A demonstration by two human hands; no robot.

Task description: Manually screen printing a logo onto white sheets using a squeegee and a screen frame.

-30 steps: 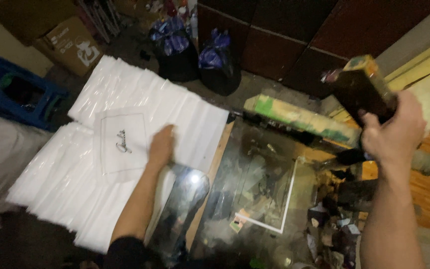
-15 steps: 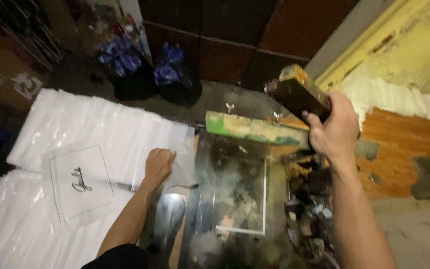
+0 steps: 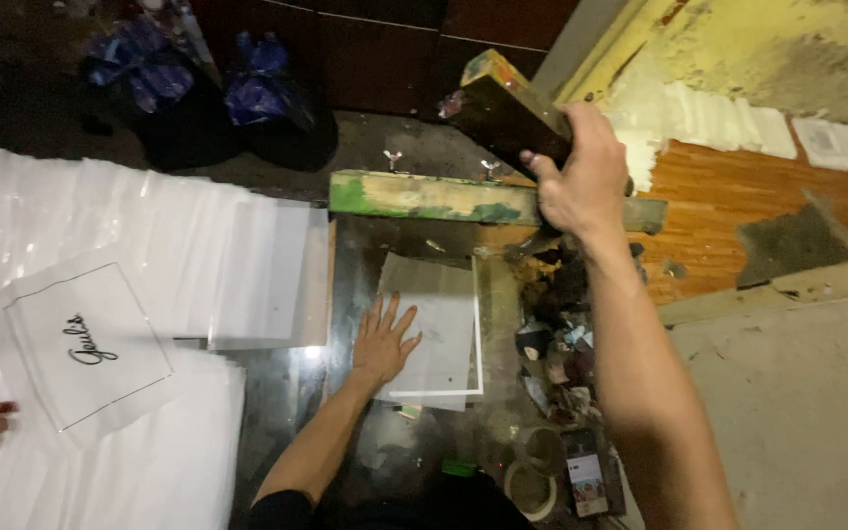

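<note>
A dark, glossy work table [image 3: 345, 294] carries a white sheet [image 3: 434, 329]; left of that sheet lie overlapping clear bags [image 3: 198, 255], right of it ink-stained clutter [image 3: 556, 334].

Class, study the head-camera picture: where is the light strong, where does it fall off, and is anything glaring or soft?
Head view: the stacked white sheets at left are bright and nearly washed out; the dark glossy table shows a small glare by the left hand; the bags at top sit in deep shadow; the right hand, raised with a dark block, looks slightly soft.
</note>
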